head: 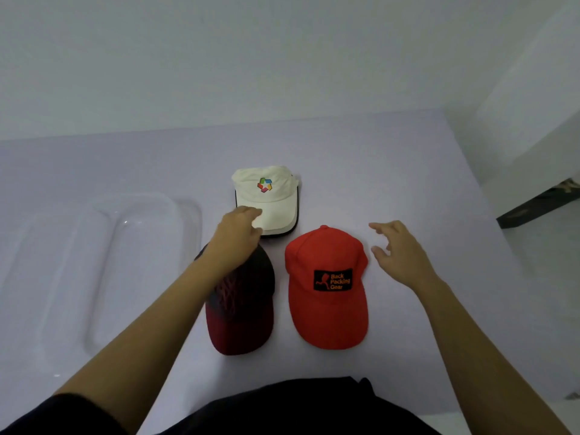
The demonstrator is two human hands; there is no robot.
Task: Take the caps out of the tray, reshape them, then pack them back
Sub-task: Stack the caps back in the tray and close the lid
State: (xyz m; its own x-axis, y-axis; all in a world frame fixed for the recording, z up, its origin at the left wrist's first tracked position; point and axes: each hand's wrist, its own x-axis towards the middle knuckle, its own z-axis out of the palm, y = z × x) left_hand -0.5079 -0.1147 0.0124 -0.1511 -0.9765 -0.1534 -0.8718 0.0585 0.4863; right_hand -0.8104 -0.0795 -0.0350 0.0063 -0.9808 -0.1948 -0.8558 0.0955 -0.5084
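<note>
Nearest you, the dark maroon cap (240, 312) lies under your left forearm, brim toward you, with the red cap (328, 288) just beside it on its right, brim also toward you. Beyond them sits the white cap (266, 199), flattened, its long axis running away from you and its brim at the near end. Your left hand (240, 229) is the nearer one: its fingertips rest on the brim's left corner, but you cannot tell from here whether they have closed on it. Your right hand (398, 252) hovers spread and empty, right of the red cap and near the white one's right side. The clear tray (94, 262) lies empty to your left, so packing likely falls to the left hand.
</note>
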